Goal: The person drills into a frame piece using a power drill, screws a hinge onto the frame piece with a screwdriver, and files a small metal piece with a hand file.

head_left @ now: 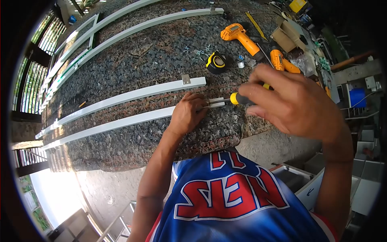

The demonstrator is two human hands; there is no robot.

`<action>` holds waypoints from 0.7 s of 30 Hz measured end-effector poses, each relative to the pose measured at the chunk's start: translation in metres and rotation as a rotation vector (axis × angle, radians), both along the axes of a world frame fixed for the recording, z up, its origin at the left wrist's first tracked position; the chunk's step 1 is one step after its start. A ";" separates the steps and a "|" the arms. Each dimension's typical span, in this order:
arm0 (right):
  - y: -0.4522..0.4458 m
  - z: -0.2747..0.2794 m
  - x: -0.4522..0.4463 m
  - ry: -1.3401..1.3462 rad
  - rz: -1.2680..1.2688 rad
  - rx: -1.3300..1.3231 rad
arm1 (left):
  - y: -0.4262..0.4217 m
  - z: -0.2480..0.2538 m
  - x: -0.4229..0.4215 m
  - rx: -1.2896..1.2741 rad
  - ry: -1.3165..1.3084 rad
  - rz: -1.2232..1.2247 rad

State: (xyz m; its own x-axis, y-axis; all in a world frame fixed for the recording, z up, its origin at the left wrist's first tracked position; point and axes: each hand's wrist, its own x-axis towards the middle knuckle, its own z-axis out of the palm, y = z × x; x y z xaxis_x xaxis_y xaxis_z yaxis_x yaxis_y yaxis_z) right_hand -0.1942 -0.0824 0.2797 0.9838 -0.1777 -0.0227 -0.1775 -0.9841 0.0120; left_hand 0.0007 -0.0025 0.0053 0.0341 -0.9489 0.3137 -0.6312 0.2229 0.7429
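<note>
My right hand [292, 103] is closed around the handle of a black and yellow screwdriver [234, 98], whose shaft points left at the end of a white metal profile [121, 122]. My left hand [188, 113] wraps over that profile near its right end, fingers curled. Whether the screwdriver's tip touches a screw is hidden by the left fingers. Just beyond lies a second white profile [133, 96], with a small metal bracket [186, 79] on it close to its end.
Further back on the stone slab [161, 52] are a tape measure [216, 62], loose screws [205, 51], an orange power drill [240, 38] and a second orange drill [280, 60]. More white profiles [153, 26] and a cardboard box [287, 34] stand behind. The slab's near edge borders my shirt.
</note>
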 end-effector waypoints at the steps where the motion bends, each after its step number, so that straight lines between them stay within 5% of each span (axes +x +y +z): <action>1: 0.000 -0.001 0.001 0.039 -0.054 -0.036 | 0.000 0.001 0.000 0.003 -0.007 0.006; 11: 0.009 -0.001 -0.005 0.098 -0.106 -0.116 | -0.001 0.000 0.001 0.001 -0.020 -0.005; 16: -0.001 -0.010 -0.004 0.023 0.081 -0.117 | -0.002 0.001 0.001 -0.021 -0.032 -0.011; 21: 0.007 0.003 -0.001 0.111 -0.079 -0.060 | 0.000 0.003 0.000 -0.003 -0.027 -0.002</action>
